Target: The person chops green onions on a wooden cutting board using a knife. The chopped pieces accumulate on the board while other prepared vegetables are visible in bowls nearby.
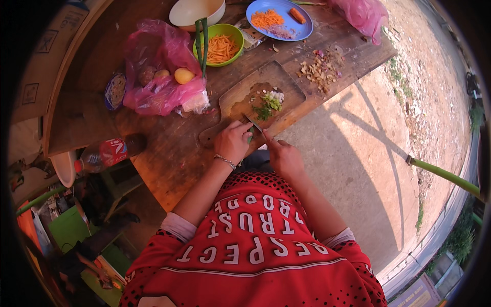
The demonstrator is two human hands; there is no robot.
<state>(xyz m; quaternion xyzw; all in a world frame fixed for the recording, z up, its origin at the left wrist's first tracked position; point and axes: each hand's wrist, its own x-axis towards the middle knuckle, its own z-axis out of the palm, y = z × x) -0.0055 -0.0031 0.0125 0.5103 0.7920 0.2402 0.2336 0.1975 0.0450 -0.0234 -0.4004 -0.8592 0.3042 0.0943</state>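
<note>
My right hand (284, 158) grips a small knife (254, 123), its blade pointing up and left over the near edge of a wooden cutting board (234, 100). Close to the blade, my left hand (233, 141) holds green onion leaves (251, 135), which show between its fingers and the knife. Chopped green onion (269, 103), pale at the far end and dark green at the near end, lies in a small heap on the board. A few pale slices are scattered beside it, on a damp patch of wood.
Vegetable peelings (319, 72) lie right of the board. Beyond it stand a green bowl of carrot strips (241, 43), a blue plate (308, 28) and a white bowl (180, 13). A pink plastic bag (168, 50) with potatoes and a soda bottle (103, 154) are at left.
</note>
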